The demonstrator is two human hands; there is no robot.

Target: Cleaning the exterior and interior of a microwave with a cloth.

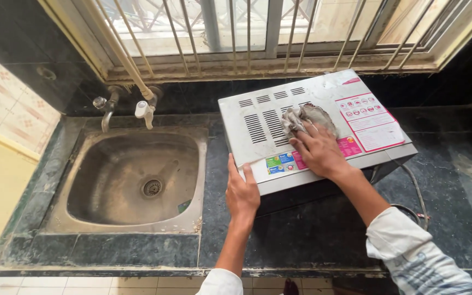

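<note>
Nearest the camera, the left hand (242, 192) lies flat and open against the near-left corner of the microwave (323, 93), fingers straight, gripping nothing; it only braces the cabinet. Beyond it, the right hand (317, 148) presses down on the microwave's grey top panel with fingers spread, pinning a crumpled grey cloth (304, 117) under the fingertips, just beside the vent slots (266, 123). The microwave stands on the dark stone counter (301, 229), to the right of the steel sink (132, 180) and below the barred window (247, 33); its cable (413, 191) trails off its right side across the counter.

Wiping well here seems to call for steady bracing at that corner so the cabinet does not slide toward the sink, and for strokes running along the slots rather than across them, so grime is not pushed inside. Lighter pressure over the coloured stickers (370, 120) at the microwave's right would likely spare their edges. Refolding the cloth to a cleaner face looks worthwhile, since it appears soiled.
</note>
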